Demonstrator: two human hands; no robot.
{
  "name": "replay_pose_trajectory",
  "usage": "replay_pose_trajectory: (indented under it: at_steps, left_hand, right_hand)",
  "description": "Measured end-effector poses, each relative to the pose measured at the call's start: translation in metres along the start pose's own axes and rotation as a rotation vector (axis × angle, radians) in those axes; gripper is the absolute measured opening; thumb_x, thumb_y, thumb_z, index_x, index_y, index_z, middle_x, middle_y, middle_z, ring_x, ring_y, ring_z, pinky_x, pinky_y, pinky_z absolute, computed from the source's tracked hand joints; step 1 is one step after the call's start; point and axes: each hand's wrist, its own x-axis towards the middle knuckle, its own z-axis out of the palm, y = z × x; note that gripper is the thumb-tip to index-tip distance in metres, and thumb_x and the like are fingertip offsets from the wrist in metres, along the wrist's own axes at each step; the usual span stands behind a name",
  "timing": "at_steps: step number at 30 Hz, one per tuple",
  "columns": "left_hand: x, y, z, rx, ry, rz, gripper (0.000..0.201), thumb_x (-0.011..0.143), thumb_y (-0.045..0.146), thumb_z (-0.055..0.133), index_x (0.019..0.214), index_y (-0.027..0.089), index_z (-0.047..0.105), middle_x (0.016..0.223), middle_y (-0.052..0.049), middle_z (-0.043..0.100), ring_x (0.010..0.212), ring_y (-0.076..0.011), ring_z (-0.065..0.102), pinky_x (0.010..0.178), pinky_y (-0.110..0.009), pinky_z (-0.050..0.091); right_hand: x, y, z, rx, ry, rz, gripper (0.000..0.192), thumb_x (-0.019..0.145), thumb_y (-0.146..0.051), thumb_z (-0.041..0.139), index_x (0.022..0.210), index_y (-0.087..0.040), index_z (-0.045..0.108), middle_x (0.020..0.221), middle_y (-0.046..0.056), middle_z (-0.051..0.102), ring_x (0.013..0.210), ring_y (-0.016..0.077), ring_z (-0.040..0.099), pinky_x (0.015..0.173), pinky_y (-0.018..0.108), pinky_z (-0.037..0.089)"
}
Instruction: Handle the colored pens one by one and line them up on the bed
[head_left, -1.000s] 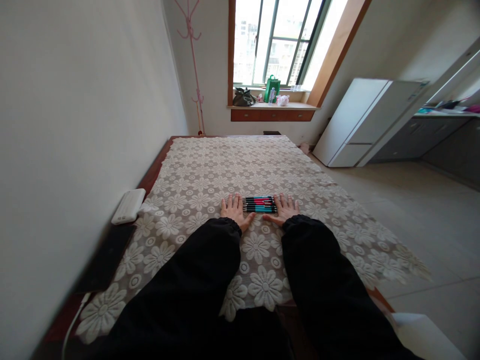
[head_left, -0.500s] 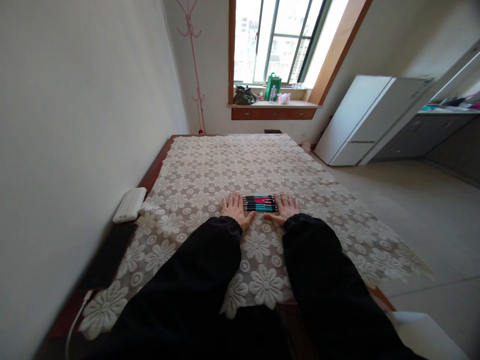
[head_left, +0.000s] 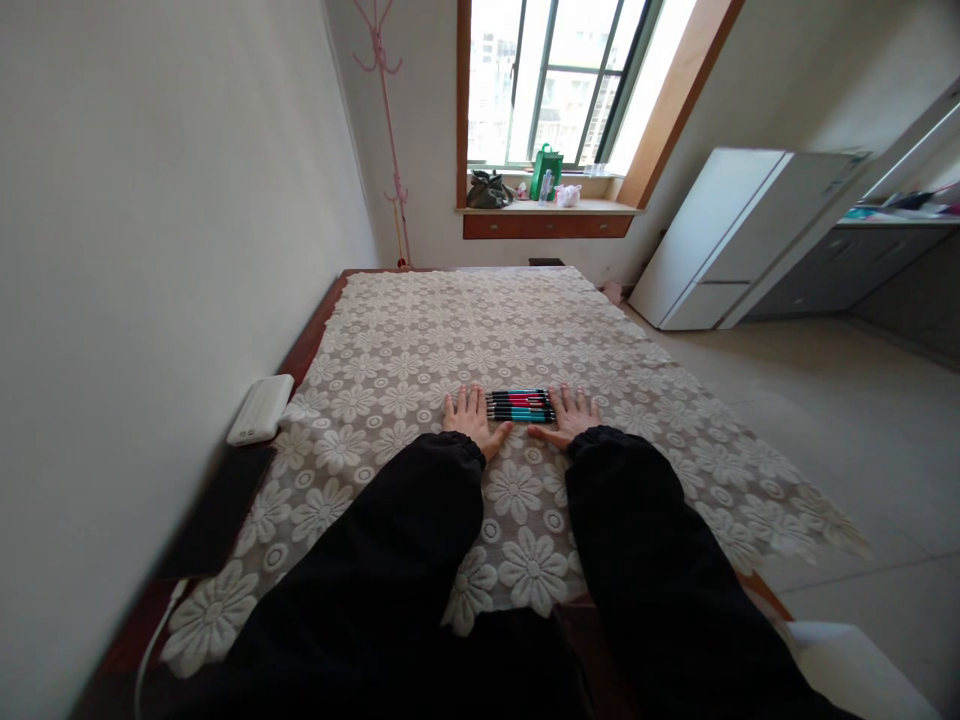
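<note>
Several pens in teal, red and black lie side by side in a compact row on the floral lace tablecloth. Flat on the cloth at their left ends rests my left hand, fingers spread and thumb pointing inward below the row. My right hand lies flat at the right ends, its fingers apart and its thumb also turned inward. Both hands are beside the pens, and neither grasps one. Whether the fingers actually touch the pen ends is too small to tell.
At the table's left edge by the wall are a white power bank and a dark flat device with a white cable. Beyond the table stand a pink coat rack and a white refrigerator. A white object is at lower right.
</note>
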Motion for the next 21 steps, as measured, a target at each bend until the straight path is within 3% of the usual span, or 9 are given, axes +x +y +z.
replay_pose_trajectory:
  at_steps: [10,21]
  left_hand:
    - [0.0007,-0.0001,0.0005,-0.007,-0.008,-0.009,0.092,0.09,0.072,0.014,0.157,0.009,0.02,0.165,-0.01,0.012,0.153,-0.031,0.006,0.124,-0.055,0.003]
    - [0.001,0.0005,0.0005,-0.01,-0.013,-0.01,0.093,0.09,0.072,0.013,0.157,0.007,0.019,0.165,-0.01,0.012,0.153,-0.0299,0.006,0.124,-0.055,0.003]
  right_hand:
    - [0.0022,0.0015,0.0019,-0.01,-0.024,0.009,0.109,0.077,-0.09,0.027,0.16,-0.024,0.004,0.167,0.007,-0.002,0.152,0.0376,-0.002,0.121,0.059,0.002]
    - [0.0056,0.0025,0.0063,-0.008,-0.032,-0.032,0.108,0.079,-0.088,0.023,0.16,-0.019,0.003,0.167,0.005,-0.004,0.152,0.0357,-0.004,0.121,0.061,0.002]
